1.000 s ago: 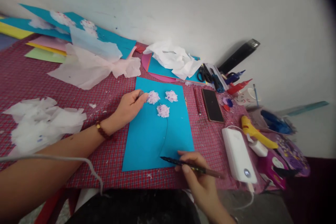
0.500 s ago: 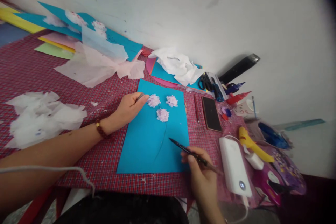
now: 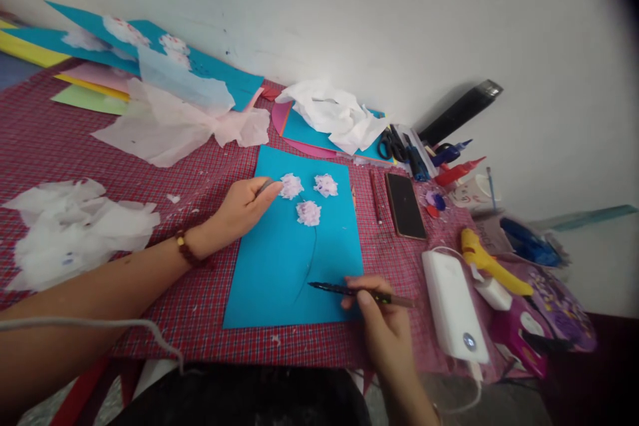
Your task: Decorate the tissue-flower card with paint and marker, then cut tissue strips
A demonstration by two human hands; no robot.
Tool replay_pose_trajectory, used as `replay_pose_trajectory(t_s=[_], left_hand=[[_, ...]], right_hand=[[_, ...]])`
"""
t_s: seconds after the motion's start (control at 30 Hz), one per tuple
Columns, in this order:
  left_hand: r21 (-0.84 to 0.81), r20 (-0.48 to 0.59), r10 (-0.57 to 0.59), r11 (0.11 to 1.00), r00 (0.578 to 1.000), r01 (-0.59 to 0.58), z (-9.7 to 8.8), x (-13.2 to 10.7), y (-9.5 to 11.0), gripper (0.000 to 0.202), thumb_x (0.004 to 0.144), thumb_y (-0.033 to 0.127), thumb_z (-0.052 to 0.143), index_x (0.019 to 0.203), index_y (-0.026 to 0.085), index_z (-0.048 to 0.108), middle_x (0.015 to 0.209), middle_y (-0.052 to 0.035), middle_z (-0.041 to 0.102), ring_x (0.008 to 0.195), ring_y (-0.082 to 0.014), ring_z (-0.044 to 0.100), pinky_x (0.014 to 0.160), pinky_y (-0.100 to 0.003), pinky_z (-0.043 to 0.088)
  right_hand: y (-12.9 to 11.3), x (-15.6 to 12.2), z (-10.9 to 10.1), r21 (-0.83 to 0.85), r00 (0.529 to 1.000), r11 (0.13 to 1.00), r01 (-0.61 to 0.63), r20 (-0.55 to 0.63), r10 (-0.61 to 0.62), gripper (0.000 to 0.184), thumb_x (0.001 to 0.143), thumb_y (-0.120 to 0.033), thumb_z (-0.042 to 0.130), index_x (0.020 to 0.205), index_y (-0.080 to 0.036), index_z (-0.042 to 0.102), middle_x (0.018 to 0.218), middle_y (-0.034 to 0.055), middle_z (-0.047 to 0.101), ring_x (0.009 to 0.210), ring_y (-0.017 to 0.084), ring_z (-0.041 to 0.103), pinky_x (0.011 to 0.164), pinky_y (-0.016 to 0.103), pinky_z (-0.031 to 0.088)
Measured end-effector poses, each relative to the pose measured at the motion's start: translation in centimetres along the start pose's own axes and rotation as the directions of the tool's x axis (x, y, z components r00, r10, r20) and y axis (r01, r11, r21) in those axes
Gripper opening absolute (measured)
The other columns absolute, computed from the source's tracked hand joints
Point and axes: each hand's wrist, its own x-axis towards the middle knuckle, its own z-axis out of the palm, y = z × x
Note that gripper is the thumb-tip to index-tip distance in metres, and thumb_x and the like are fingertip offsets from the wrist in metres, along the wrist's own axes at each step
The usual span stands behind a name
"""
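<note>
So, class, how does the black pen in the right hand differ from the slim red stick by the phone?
The black pen is gripped in the right hand; the slim red stick lies on the checked tablecloth.
The pen points across the blue sheet; the stick lies off it, beside the phone.
The pen looks mostly black, the stick dark red.
Both are long and thin.

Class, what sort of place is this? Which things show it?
Likely a craft workspace: there's a rectangular bright-blue paper sheet bearing three fluffy lilac-white clusters, a pair of black-handled scissors, and crumpled white tissue-like paper.
</note>
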Motion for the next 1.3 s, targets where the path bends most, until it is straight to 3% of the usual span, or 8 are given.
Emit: replay_pose_trajectory(t_s=[0.2, 0.3, 0.47, 0.67, 0.8, 0.93, 1.07, 1.3], left_hand=[[-0.047, -0.002, 0.016, 0.999, 1.0, -0.016, 0.05, -0.13, 0.02, 0.041, 0.095, 0.045, 0.04, 0.062, 0.024, 0.031, 0.054, 0.0039, 0.038, 0.051, -0.0109, 0.036, 0.049, -0.027, 0.028], [-0.067, 0.0, 0.041, 0.997, 0.999, -0.041, 0.03, -0.13, -0.07, 0.042, 0.097, 0.047, 0.038, 0.061, 0.024, 0.032, 0.054, 0.0039, 0.039, 0.05, -0.0107, 0.036, 0.048, -0.027, 0.028], [-0.059, 0.005, 0.055, 0.997, 0.998, -0.055, -0.01, -0.15, -0.13, 0.042, 0.096, 0.047, 0.038, 0.061, 0.024, 0.033, 0.054, 0.004, 0.04, 0.05, -0.0108, 0.037, 0.048, -0.027, 0.028], [-0.031, 0.025, 0.024, 0.999, 0.999, -0.024, 0.06, -0.01, -0.01, 0.042, 0.094, 0.047, 0.04, 0.06, 0.024, 0.033, 0.053, 0.0038, 0.04, 0.05, -0.0113, 0.037, 0.048, -0.027, 0.029], [-0.014, 0.024, -0.016, 1.0, 1.0, 0.017, -0.07, -0.05, 0.05, 0.042, 0.095, 0.046, 0.041, 0.06, 0.024, 0.032, 0.054, 0.0037, 0.04, 0.052, -0.0117, 0.039, 0.05, -0.027, 0.03], [-0.019, 0.039, 0.001, 1.0, 0.999, 0.0, -0.23, -0.11, -0.21, 0.042, 0.097, 0.045, 0.04, 0.062, 0.023, 0.036, 0.057, 0.0037, 0.041, 0.054, -0.0117, 0.039, 0.052, -0.027, 0.032], [-0.023, 0.073, 0.039, 0.999, 0.997, -0.037, -0.3, -0.11, -0.46, 0.043, 0.101, 0.041, 0.036, 0.062, 0.022, 0.04, 0.058, 0.004, 0.042, 0.055, -0.0111, 0.04, 0.054, -0.027, 0.033], [0.009, 0.07, 0.024, 1.0, 0.997, -0.025, -0.37, -0.04, -0.83, 0.046, 0.102, 0.045, 0.036, 0.062, 0.022, 0.042, 0.058, 0.0043, 0.044, 0.054, -0.0118, 0.04, 0.053, -0.028, 0.032]], right_hand=[[-0.46, -0.1, 0.11, -0.042, 0.995, 0.998, 0.047, 0.087, -0.043, 0.007, 0.094, -0.032, 0.063, 0.094, -0.03, 0.07, 0.064, -0.0035, 0.071, 0.083, 0.019, 0.072, 0.098, 0.037, 0.05], [-0.71, -0.06, 0.09, -0.066, 0.99, 0.995, 0.069, 0.13, -0.06, 0.007, 0.093, -0.03, 0.063, 0.094, -0.029, 0.07, 0.064, -0.0019, 0.072, 0.095, 0.022, 0.071, 0.098, 0.038, 0.05], [-1.0, -0.05, 0.17, -0.091, 0.975, 0.989, 0.115, 0.202, -0.095, 0.012, 0.093, -0.025, 0.062, 0.096, -0.033, 0.07, 0.066, -0.004, 0.072, 0.098, 0.019, 0.07, 0.098, 0.034, 0.049], [-0.88, -0.12, 0.42, -0.134, 0.977, 0.981, 0.138, 0.184, -0.112, 0.016, 0.093, -0.021, 0.061, 0.097, -0.034, 0.069, 0.068, -0.0042, 0.073, 0.104, 0.019, 0.068, 0.096, 0.032, 0.049], [-0.68, -0.16, 0.62, -0.128, 0.99, 0.985, 0.114, 0.092, -0.103, 0.013, 0.091, -0.021, 0.062, 0.095, -0.031, 0.07, 0.067, -0.0049, 0.072, 0.089, 0.017, 0.071, 0.096, 0.034, 0.05], [-0.54, 0.01, 0.71, -0.078, 0.994, 0.996, 0.039, -0.095, -0.047, 0.009, 0.091, -0.024, 0.062, 0.093, -0.028, 0.069, 0.067, -0.0042, 0.07, 0.067, 0.014, 0.069, 0.075, 0.029, 0.055], [-0.6, 0.28, 0.67, -0.051, 0.969, 0.998, -0.025, -0.248, 0.011, 0.008, 0.088, -0.028, 0.063, 0.089, -0.024, 0.069, 0.066, -0.0021, 0.069, 0.061, 0.014, 0.067, 0.058, 0.025, 0.053], [-0.99, 0.36, 0.45, -0.039, 0.922, 0.998, -0.056, -0.385, 0.037, 0.011, 0.087, -0.03, 0.062, 0.084, -0.022, 0.069, 0.065, -0.0008, 0.067, 0.06, 0.015, 0.066, 0.056, 0.025, 0.053]])
